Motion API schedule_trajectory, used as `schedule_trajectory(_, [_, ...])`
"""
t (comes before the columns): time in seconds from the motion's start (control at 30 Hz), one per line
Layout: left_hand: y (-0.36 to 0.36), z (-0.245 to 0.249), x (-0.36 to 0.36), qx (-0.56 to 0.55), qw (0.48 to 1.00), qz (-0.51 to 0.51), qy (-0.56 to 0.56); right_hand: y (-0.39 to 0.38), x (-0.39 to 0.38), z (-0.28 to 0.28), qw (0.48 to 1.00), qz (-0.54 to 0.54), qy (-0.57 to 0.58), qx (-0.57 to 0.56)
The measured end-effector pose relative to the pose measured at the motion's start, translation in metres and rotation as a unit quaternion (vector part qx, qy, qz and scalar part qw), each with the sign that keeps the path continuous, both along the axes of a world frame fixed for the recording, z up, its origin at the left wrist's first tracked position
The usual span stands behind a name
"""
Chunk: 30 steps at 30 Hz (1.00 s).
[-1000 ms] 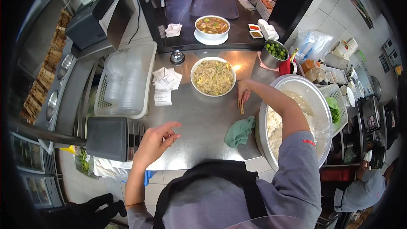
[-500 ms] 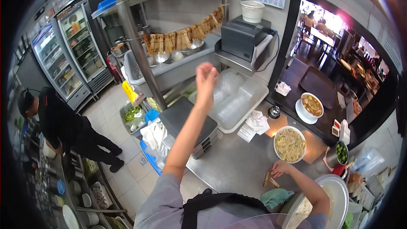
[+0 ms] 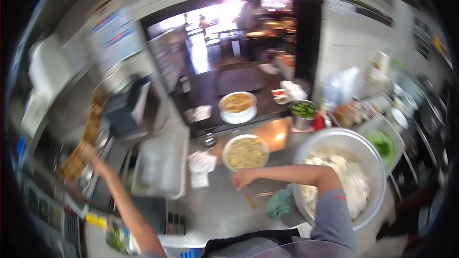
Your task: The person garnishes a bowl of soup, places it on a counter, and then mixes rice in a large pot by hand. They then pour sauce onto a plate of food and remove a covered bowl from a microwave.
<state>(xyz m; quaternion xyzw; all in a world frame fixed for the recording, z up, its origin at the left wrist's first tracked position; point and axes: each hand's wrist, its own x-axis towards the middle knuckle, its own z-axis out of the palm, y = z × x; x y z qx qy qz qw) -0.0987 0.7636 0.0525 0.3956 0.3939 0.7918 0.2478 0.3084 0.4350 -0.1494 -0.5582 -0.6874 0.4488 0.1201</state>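
Observation:
The view is motion-blurred. My left hand (image 3: 98, 165) is stretched far out to the left and meets a row of brown packets (image 3: 83, 150) hanging there; its fingers are too smeared to read. My right hand (image 3: 244, 177) rests on the steel counter (image 3: 220, 210) with the fingers curled, just in front of a white bowl of fried rice (image 3: 246, 153). Two short wooden sticks (image 3: 264, 194) lie on the counter just in front of that hand, clear of it. A green cloth (image 3: 278, 203) lies under my right forearm.
A big metal basin (image 3: 334, 136) of white rice stands at the right. A bowl of soup (image 3: 237, 102) and a tin of limes (image 3: 303, 112) sit further back. A white plastic basket (image 3: 162, 167), paper slips (image 3: 202, 162) and a dark printer (image 3: 124, 107) are at the left.
The view swung back down onto the counter. My left arm dropped from overhead and reached out left to the hanging packets. My right hand came off the wooden sticks, which now lie on the counter.

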Motion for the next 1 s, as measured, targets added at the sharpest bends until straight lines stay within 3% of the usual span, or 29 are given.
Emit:
schedule_trajectory(0.03, [0.031,-0.018,-0.019,-0.029,0.997,0.043,0.058,0.007,0.0,-0.003,1.0,0.002,0.014,-0.011])
schedule_trajectory(0.1, [0.017,-0.023,-0.004,-0.03,0.998,0.019,-0.043,0.01,-0.003,0.002,0.998,-0.021,0.064,0.006])
schedule_trajectory(0.17, [-0.011,-0.011,0.017,-0.074,0.992,-0.014,-0.101,0.004,-0.012,0.045,0.998,-0.016,0.033,0.046])
schedule_trajectory(0.2, [-0.051,-0.002,0.039,-0.119,0.985,-0.024,-0.123,0.019,-0.022,0.041,0.976,-0.012,-0.018,0.216])
schedule_trajectory(0.23, [-0.07,-0.004,0.053,-0.099,0.985,-0.075,-0.115,0.027,-0.026,0.039,0.922,-0.002,-0.066,0.382])
schedule_trajectory(0.27, [-0.085,-0.011,0.063,-0.08,0.983,-0.125,-0.107,0.019,-0.035,0.072,0.91,-0.045,-0.005,0.413])
schedule_trajectory(0.3, [-0.1,-0.02,0.077,-0.03,0.984,-0.176,-0.005,0.003,-0.051,0.122,0.892,-0.087,0.056,0.44])
schedule_trajectory(0.33, [-0.118,-0.029,0.093,0.02,0.97,-0.223,0.097,-0.005,-0.059,0.151,0.847,-0.092,0.013,0.523])
schedule_trajectory(0.4, [-0.19,-0.017,0.135,0.134,0.899,-0.141,0.393,-0.012,-0.067,0.189,0.767,-0.086,-0.093,0.629])
schedule_trajectory(0.47, [-0.247,0.0,0.168,0.239,0.793,-0.053,0.557,-0.013,-0.069,0.206,0.7,-0.066,-0.213,0.679])
schedule_trajectory(0.57, [-0.281,-0.006,0.198,0.274,0.79,-0.085,0.542,-0.008,-0.063,0.197,0.752,-0.078,-0.209,0.621])
schedule_trajectory(0.67, [-0.289,-0.03,0.219,0.243,0.831,-0.15,0.477,-0.013,-0.04,0.191,0.831,-0.062,-0.216,0.508])
schedule_trajectory(0.7, [-0.287,-0.046,0.225,0.231,0.837,-0.169,0.466,-0.014,-0.029,0.189,0.835,-0.078,-0.213,0.501])
schedule_trajectory(0.77, [-0.288,-0.092,0.239,0.145,0.852,-0.253,0.436,-0.014,0.001,0.196,0.892,-0.15,-0.159,0.396])
schedule_trajectory(0.83, [-0.285,-0.149,0.243,0.046,0.856,-0.327,0.398,0.017,0.056,0.154,0.819,-0.221,-0.104,0.519])
schedule_trajectory(0.87, [-0.283,-0.182,0.24,-0.005,0.854,-0.359,0.376,0.017,0.077,0.163,0.897,-0.322,0.04,0.299])
schedule_trajectory(0.9, [-0.281,-0.209,0.239,-0.054,0.849,-0.39,0.352,0.018,0.096,0.164,0.86,-0.394,0.101,0.307])
schedule_trajectory(1.0, [-0.288,-0.264,0.233,-0.066,0.843,-0.367,0.387,0.029,0.178,0.141,0.717,-0.524,0.353,0.296])
